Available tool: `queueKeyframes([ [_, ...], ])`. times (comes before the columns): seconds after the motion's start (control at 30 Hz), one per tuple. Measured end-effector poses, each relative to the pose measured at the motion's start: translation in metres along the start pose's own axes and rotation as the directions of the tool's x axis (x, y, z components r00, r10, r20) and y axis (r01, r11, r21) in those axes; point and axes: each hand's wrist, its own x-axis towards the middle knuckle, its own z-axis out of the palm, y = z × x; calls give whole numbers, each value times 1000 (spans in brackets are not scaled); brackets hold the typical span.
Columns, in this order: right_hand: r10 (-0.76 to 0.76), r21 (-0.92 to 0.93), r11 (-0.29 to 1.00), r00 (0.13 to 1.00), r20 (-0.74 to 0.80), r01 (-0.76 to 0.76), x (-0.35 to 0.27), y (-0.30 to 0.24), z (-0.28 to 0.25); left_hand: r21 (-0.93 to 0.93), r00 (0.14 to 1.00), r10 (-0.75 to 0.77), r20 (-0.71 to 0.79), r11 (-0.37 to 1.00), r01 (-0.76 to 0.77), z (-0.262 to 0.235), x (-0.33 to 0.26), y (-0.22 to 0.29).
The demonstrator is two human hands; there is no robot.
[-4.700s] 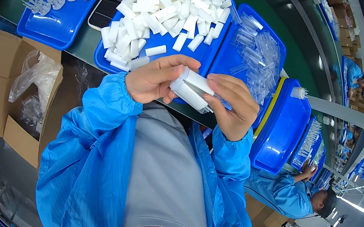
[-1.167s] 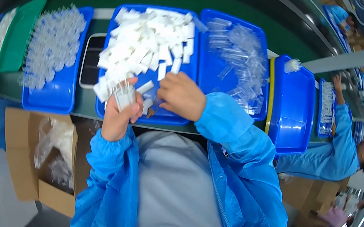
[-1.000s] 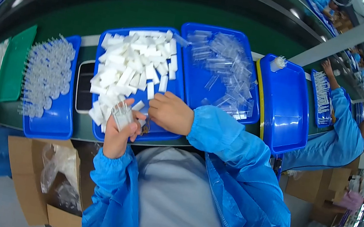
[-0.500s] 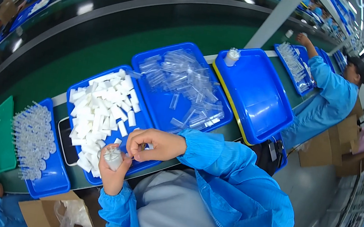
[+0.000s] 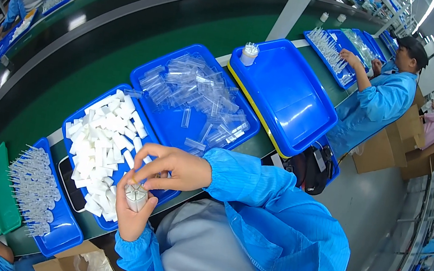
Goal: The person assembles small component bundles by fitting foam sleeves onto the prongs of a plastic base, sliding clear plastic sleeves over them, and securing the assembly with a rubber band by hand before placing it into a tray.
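My left hand (image 5: 131,221) is wrapped round a small clear, round container (image 5: 136,198) with white wedge-like parts showing in its top. From the right, my right hand (image 5: 179,170) reaches over it, thumb and fingers pinched together at the container's upper rim. Whatever lies between those fingertips is too small to make out. Both hands are above the near end of a blue tray (image 5: 157,190) heaped with short white pieces (image 5: 103,145). Beyond my right hand, a second blue tray (image 5: 164,124) holds many clear plastic tubes (image 5: 196,86).
An upper blue tray (image 5: 292,99) at right carries one similar filled container (image 5: 249,54). At left stand a blue tray of clear stemmed parts (image 5: 36,185) and a green tray (image 5: 4,189). A co-worker (image 5: 375,99) sits at right; another person's hand shows lower left. A cardboard box (image 5: 57,269) is below.
My right hand's fingers have moved from beside the container to its top rim. The view has shifted, so the trays appear further left. The co-worker at right has lowered an arm to a tray.
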Motion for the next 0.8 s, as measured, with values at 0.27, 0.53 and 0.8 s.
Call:
queueKeyframes([
  [0.27, 102, -125, 988, 992, 69, -92, -5, -1, -3, 276, 994, 60, 94, 958, -84, 10, 4, 6],
  [0.53, -41, -335, 933, 966, 255, 128, -4, 12, 13, 87, 999, -1, -33, 996, 4, 23, 0, 3],
  [0.8, 100, -48, 994, 995, 5, -99, -10, 0, 5, 107, 998, 55, 30, 993, -57, -11, -3, -16],
])
